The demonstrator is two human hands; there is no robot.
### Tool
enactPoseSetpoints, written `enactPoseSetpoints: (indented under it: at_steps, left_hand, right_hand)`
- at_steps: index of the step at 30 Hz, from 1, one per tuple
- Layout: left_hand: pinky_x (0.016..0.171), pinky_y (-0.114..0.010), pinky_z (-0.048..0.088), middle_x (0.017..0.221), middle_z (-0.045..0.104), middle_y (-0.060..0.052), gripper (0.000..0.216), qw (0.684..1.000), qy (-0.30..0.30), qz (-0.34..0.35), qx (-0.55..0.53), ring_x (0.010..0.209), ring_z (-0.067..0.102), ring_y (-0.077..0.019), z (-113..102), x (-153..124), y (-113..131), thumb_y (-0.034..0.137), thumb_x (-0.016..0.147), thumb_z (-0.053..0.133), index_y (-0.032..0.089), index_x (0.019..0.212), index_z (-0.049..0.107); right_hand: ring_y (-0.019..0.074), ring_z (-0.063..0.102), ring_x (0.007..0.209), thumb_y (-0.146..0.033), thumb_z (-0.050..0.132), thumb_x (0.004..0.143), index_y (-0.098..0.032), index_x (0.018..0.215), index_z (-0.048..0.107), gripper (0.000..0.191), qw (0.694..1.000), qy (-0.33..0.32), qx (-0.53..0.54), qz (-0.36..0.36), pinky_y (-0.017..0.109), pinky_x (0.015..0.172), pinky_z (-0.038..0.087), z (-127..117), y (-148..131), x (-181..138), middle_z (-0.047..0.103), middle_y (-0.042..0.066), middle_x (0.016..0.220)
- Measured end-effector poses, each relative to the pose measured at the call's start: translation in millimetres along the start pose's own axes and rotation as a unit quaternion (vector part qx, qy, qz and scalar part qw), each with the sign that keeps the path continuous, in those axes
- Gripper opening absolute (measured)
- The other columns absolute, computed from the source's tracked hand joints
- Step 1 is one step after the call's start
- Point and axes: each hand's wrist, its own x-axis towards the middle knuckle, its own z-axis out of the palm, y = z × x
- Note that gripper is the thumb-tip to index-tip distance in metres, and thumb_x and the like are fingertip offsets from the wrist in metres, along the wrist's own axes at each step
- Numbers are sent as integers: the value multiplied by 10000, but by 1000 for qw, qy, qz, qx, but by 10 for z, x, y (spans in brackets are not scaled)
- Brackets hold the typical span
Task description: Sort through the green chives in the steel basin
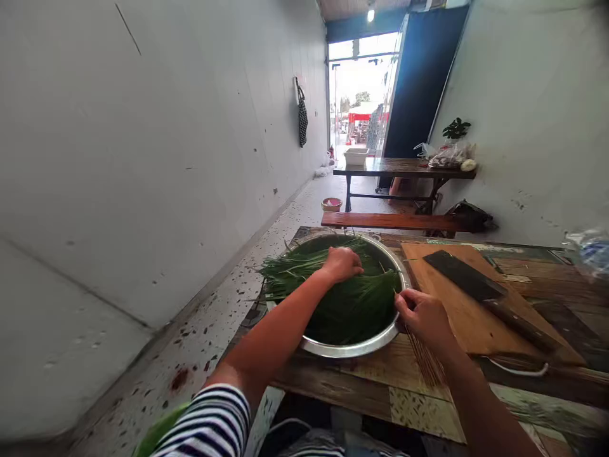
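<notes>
A round metal basin [364, 350] full of long green chives [352, 311] stands on the wooden table before me. My left hand [343, 263] reaches over the basin's middle, its fingers curled down and closed on chives. At the right rim, my right hand [423, 314] pinches the end of a thin skewer, mostly hidden by the fingers and leaves. Several thin skewers [425, 362] lie on the table beneath that hand. To its right, a cleaver [466, 276] with a dark blade rests on a wooden cutting board [438, 298].
A clear plastic bag [590, 251] sits at the table's right side. Beyond are a red-brown bench [390, 220] and another table [394, 166] bearing a white tub [356, 157] and bagged goods [450, 155]. A white wall [157, 158] runs along the left.
</notes>
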Motion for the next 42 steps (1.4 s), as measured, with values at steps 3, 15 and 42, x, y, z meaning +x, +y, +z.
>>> enactPoseSetpoints:
  at_steps: [3,15,42]
  left_hand:
    - [913,-458,358,1016,661,-86,258,1000,17,-10,13,1042,558,-283,80,-4,25,372,770,609,252,970,718]
    - [886,-398,375,954,693,-26,221,993,35,-59,-99,955,599,-215,57,-24,137,265,756,560,213,933,681]
    - [884,-289,462,998,711,-52,283,962,73,-101,-242,972,616,-187,20,-28,192,307,817,529,183,970,732]
  right_hand:
    - [110,495,520,-452,413,810,-181,606,581,378,1000,5,0,0,239,537,300,8,-2,-8,545,-6,531]
    - [100,450,481,-450,417,804,-185,564,543,379,1000,5,-2,1,239,504,271,-1,-23,-10,515,-10,500]
    - [92,424,456,-437,429,818,-185,551,537,384,1000,15,4,-19,236,484,262,-2,0,-29,502,-15,484]
